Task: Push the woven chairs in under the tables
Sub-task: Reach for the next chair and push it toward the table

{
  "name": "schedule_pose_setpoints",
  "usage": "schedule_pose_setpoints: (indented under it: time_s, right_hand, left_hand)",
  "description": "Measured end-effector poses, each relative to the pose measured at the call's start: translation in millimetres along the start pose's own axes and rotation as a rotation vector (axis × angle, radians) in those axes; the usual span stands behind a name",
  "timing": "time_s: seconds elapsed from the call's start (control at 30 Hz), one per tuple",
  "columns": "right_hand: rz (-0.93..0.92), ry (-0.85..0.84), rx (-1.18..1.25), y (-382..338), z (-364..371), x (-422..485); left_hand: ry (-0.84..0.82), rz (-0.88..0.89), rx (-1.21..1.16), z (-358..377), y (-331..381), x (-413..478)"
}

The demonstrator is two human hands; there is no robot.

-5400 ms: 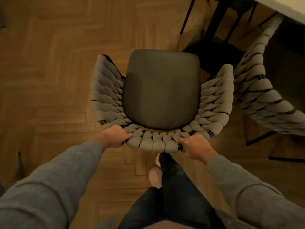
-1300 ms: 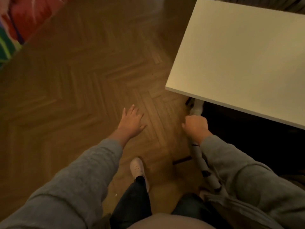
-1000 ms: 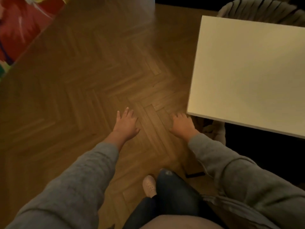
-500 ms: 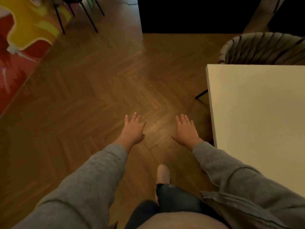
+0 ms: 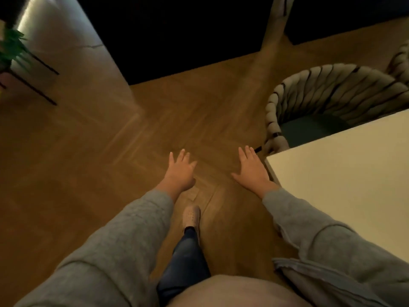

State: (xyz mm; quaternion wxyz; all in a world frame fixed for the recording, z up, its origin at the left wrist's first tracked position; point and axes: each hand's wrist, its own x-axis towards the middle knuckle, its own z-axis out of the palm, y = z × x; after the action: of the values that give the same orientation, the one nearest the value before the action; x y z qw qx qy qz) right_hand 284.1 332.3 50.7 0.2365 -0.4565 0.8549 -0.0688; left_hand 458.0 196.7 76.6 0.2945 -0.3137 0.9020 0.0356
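A grey woven chair [image 5: 332,89] with a dark seat stands at the far side of the white table [image 5: 345,173], its seat partly under the tabletop. My left hand [image 5: 180,171] hovers over the wooden floor with fingers spread and holds nothing. My right hand [image 5: 251,167] is also flat and empty, just left of the table's near corner and short of the chair's arm. A second woven chair [image 5: 400,60] shows at the right edge.
Herringbone wooden floor [image 5: 88,173] stretches ahead and to the left. A pale column [image 5: 66,47] rises at the upper left, beside a plant on a black-legged stand [image 5: 13,52]. Dark areas lie beyond the floor. My foot [image 5: 191,216] steps forward.
My right hand let go of the pushed-in chair and opened. I have walked along the table's edge, so the far chair has come closer and its seat now shows.
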Motion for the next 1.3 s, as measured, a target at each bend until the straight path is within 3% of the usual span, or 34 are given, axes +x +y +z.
schedule_pose_setpoints:
  time_s: [0.13, 0.3, 0.47, 0.7, 0.97, 1.17, 1.3]
  right_hand:
    - [0.182, 0.14, 0.096, -3.9, -34.3, 74.0]
    - [0.427, 0.281, 0.184, 21.6, -67.5, 127.8]
    - [0.711, 0.249, 0.304, 69.6, -95.4, 186.7]
    - [0.79, 0.209, 0.582, 133.4, -138.8, 284.1]
    - [0.982, 0.207, 0.851, 209.7, -184.2, 334.2]
    - [1.149, 0.292, 1.052, 258.7, -204.9, 361.6]
    - [1.306, 0.445, 1.211, 279.7, -211.4, 371.1]
  left_hand:
    - [0.015, 0.138, 0.118, -70.0, -37.1, 98.5]
    - [0.046, 0.309, 0.255, -144.2, -34.5, 189.6]
    - [0.112, 0.494, 0.363, -205.3, -0.6, 288.3]
    - [0.138, 0.654, 0.491, -302.0, 59.8, 410.5]
    - [0.165, 0.865, 0.69, -384.3, 152.6, 511.3]
    - [0.213, 1.181, 0.884, -433.0, 250.6, 580.4]
    - [0.275, 1.434, 1.1, -462.3, 321.7, 620.1]
